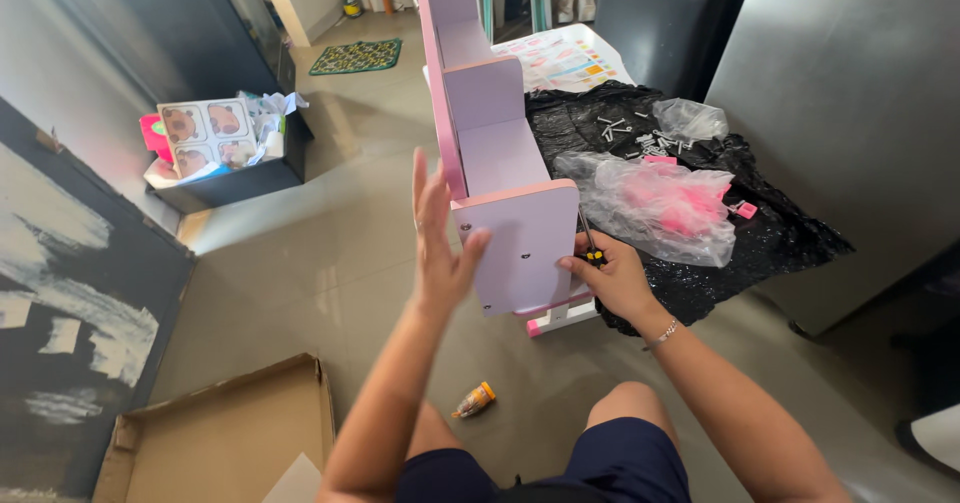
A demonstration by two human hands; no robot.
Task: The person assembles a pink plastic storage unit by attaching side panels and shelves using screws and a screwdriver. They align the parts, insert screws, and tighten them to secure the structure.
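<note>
While the left hand lies flat and open-palmed against the edge of a pale lilac shelf unit standing on the tiled floor, its fingers spread apart, the right hand has its fingers closed around a screwdriver with a black and yellow handle, held at the unit's front panel. Right of the unit a black plastic sheet carries a clear bag of pink parts and a smaller clear bag beside loose screws. A colourful printed sheet lies behind. An open cardboard box sits lower left; a small orange-capped bottle lies near the knees.
</note>
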